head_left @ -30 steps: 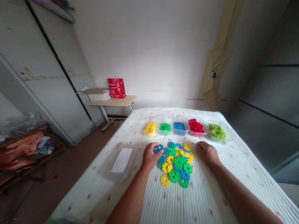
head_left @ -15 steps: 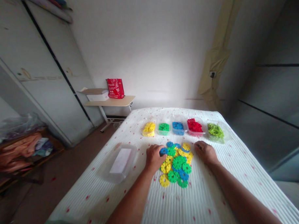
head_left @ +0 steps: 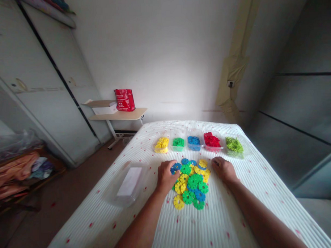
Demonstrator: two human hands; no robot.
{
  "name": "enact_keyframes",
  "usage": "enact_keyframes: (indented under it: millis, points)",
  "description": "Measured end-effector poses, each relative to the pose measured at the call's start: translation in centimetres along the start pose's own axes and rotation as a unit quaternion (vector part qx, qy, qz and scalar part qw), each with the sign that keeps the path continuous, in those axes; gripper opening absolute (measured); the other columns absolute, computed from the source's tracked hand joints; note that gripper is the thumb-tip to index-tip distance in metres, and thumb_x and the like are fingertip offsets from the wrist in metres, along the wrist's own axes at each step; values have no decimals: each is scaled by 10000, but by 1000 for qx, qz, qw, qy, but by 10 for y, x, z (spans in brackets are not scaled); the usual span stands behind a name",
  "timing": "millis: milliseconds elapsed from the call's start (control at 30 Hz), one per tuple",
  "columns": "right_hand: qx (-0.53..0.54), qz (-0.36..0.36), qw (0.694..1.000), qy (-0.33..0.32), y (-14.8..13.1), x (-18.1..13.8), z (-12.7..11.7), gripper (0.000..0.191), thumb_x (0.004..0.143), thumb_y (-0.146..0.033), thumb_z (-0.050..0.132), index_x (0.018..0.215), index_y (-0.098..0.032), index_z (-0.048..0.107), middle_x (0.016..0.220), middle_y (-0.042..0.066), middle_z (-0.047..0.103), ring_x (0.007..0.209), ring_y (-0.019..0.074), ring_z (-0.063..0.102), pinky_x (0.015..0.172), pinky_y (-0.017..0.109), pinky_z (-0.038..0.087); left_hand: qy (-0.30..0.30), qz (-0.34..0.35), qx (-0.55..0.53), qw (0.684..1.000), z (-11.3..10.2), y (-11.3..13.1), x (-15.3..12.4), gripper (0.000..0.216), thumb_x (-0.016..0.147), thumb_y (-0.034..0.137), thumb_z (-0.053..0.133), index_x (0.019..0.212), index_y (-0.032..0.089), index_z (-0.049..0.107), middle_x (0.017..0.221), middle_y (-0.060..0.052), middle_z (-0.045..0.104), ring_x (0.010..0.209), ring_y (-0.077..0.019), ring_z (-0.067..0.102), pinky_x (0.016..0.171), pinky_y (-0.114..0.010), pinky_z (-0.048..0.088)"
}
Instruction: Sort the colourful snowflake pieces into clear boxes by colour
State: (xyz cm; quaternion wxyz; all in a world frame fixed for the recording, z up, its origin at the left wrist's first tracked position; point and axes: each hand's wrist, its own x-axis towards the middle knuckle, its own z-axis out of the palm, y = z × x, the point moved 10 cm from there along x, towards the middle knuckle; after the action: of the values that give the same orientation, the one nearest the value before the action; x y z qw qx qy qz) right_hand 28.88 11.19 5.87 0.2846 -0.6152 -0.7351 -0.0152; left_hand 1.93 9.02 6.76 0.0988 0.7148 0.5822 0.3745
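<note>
My left hand [head_left: 166,177] is closed at the left side of a loose pile, with blue notched plastic discs [head_left: 175,167] between thumb and fingers. The pile mixes yellow, blue and green flower-shaped discs; a large green disc [head_left: 195,181] lies on top near its middle, and a yellow disc [head_left: 178,202] lies at the near left edge. Beyond the pile's far right corner, my right hand [head_left: 223,169] rests curled on the cover, knuckles up. Its fingertips are partly hidden, so whether anything is inside cannot be seen.
Along the far side stand clear tubs of yellow [head_left: 162,144], green [head_left: 178,143], blue [head_left: 194,142], red [head_left: 212,141] and light green pieces [head_left: 234,145]. A clear lid [head_left: 110,198] with a white box [head_left: 129,181] lies left. A side table [head_left: 121,114] holds a red bag [head_left: 124,100].
The view has shifted slightly, moving everything a little left and down. My left hand now shows more blue disc between its fingers. My right hand stays curled in place.
</note>
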Motion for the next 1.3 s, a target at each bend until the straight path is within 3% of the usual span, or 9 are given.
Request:
enact_keyframes:
  millis: [133,300,400,500,667,967,1133,1300]
  points:
    - [-7,0,1000,-9,-2,1,0,288,818,-288,377,784,-193,647,817,59,663,705,156,593,610,229,404,-28,32,67,997,5,19,19,325,678,211,633,1003,223,623,976,-42,658,952,-213,554,869,-343,412]
    - [-9,11,1000,-16,-1,1,2,282,826,-281,383,792,-188,647,836,64,661,710,156,597,616,229,402,0,76,77,994,4,69,83,298,704,256,624,1000,223,629,988,-43,656,966,-221,546,872,-337,411]
    - [11,13,1000,-6,1,1,0,269,815,-274,394,792,-191,649,822,61,663,720,159,597,629,230,409,5,48,50,998,17,85,122,300,730,236,598,1027,203,626,984,-60,659,973,-217,555,871,-327,425]
    - [30,14,999,-1,1,1,-3,274,809,-261,388,779,-187,650,806,61,664,712,158,597,636,231,414,2,58,22,998,34,93,134,329,753,153,548,1076,182,607,1075,-65,641,1038,-196,543,941,-322,402]
    - [31,13,999,-8,0,2,-2,269,807,-255,392,782,-189,652,805,59,665,712,158,601,636,231,418,8,74,-1,997,36,76,100,312,751,78,499,1010,183,637,1061,-51,650,1037,-172,549,963,-306,399]
    - [53,29,998,-15,1,2,-5,257,813,-281,418,895,-204,649,898,63,684,746,168,624,668,254,451,-14,-41,37,998,1,-27,13,270,705,34,478,864,166,652,931,-60,665,915,-173,581,883,-313,438]
    - [38,64,995,-66,0,9,5,327,823,-418,454,1005,-209,628,827,46,685,675,161,631,599,247,444,-4,-36,45,998,-1,-35,1,240,721,44,464,802,173,649,884,-60,651,900,-181,565,858,-320,440]
    - [-58,84,985,-138,-19,19,18,464,775,-544,504,1060,-198,624,947,108,672,803,234,647,663,307,445,18,-53,25,998,-2,-38,3,245,727,36,452,803,170,643,870,-54,645,891,-173,567,846,-309,441]
